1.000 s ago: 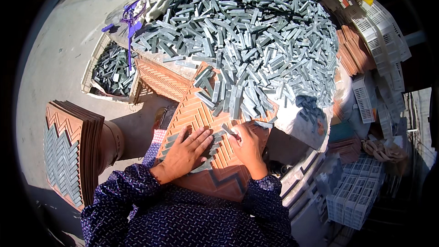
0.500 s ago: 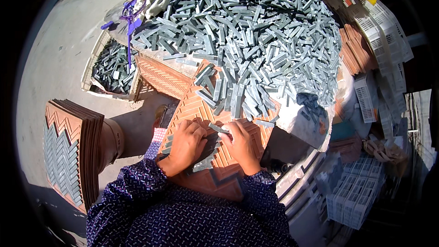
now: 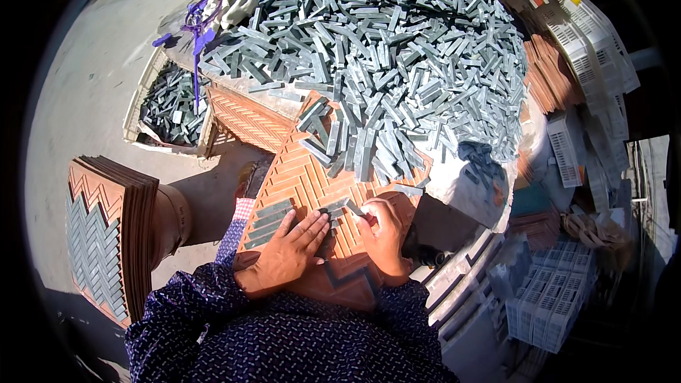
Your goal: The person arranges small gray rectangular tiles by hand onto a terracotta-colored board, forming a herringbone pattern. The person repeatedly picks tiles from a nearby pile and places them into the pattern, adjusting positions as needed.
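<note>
Ahead of hands (image 3: 287, 250) (image 3: 383, 237), orange board (image 3: 299, 174) bare, grey strips (image 3: 364, 152) crowding far edge

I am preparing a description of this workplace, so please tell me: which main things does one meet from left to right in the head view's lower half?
Stack of orange trays → left hand → grey strip → right hand → stacked white crates.

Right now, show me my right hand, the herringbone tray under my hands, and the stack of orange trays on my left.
Right hand (image 3: 385, 235): head view, back of the hand.
Herringbone tray (image 3: 303, 181): head view, bare orange slots.
Stack of orange trays (image 3: 138, 230): head view, layered edges.
</note>
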The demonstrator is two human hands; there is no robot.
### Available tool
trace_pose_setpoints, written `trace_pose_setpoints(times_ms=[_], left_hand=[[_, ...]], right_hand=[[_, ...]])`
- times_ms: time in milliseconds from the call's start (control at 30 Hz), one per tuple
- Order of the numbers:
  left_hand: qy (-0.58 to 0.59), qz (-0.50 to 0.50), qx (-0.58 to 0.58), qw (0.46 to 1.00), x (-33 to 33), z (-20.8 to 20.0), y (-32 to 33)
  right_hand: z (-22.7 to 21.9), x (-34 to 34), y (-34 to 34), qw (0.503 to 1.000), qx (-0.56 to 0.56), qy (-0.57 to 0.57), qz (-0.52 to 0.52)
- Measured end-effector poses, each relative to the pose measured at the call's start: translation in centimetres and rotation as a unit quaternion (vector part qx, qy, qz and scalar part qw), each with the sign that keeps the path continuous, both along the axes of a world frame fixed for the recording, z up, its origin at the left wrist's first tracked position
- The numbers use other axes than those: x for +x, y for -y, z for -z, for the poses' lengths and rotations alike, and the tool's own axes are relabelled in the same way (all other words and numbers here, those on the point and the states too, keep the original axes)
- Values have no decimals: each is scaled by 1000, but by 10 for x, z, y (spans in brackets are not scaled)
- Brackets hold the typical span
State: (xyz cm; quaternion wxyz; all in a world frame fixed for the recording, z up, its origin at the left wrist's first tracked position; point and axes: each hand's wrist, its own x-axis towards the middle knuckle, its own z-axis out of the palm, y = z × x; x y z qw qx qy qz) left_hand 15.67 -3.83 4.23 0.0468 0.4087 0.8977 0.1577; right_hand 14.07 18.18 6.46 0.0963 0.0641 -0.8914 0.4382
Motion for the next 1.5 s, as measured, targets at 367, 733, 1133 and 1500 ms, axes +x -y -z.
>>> trace_pose_setpoints(times_ms=[367, 733, 1133, 1500], left_hand=[[-4, -4, 19, 1000, 12, 5, 2], [34, -27, 44, 998, 19, 6, 3], [98, -6, 168, 981, 28, -24, 35], [120, -65, 245, 960, 23, -23, 43]], right_hand=[[6, 17, 18, 998, 30, 41, -20], [2, 16, 20, 996, 66, 25, -50], [-7, 9, 53, 998, 30, 39, -37], [0, -2, 78, 988, 117, 62, -82]])
